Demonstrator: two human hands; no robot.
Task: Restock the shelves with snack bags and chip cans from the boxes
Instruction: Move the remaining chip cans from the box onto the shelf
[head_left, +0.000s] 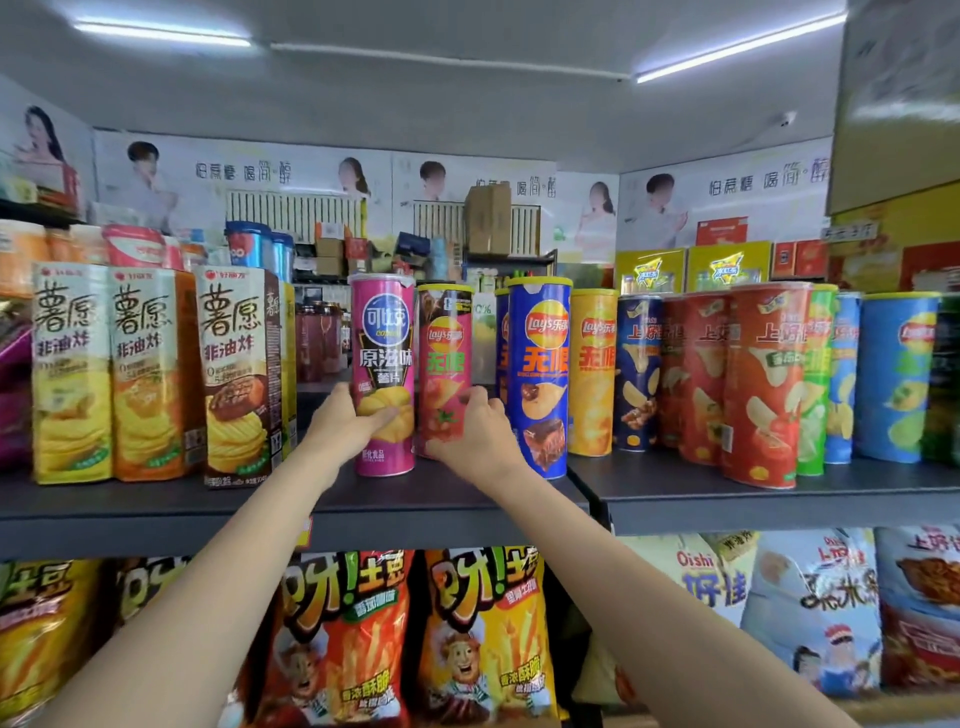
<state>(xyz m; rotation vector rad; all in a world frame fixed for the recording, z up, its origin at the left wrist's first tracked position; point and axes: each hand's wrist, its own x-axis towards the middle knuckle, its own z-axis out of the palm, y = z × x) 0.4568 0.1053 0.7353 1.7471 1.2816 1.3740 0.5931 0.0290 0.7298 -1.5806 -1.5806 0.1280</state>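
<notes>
A pink chip can (383, 332) stands upright on the grey upper shelf (291, 514). My left hand (347, 421) grips its lower part, thumb across the front. Right beside it stands a red Lay's can (444, 343), and my right hand (475, 426) wraps around its lower part. The two cans stand close together, just left of a blue Lay's can (540, 364). Both arms reach up from below.
Tall chip boxes (150, 369) stand left of the pink can, with a gap between. Right of the blue can runs a row of yellow, blue, red and green cans (763, 379). Snack bags (467, 634) hang on the shelf below. A cardboard box (898, 104) sits upper right.
</notes>
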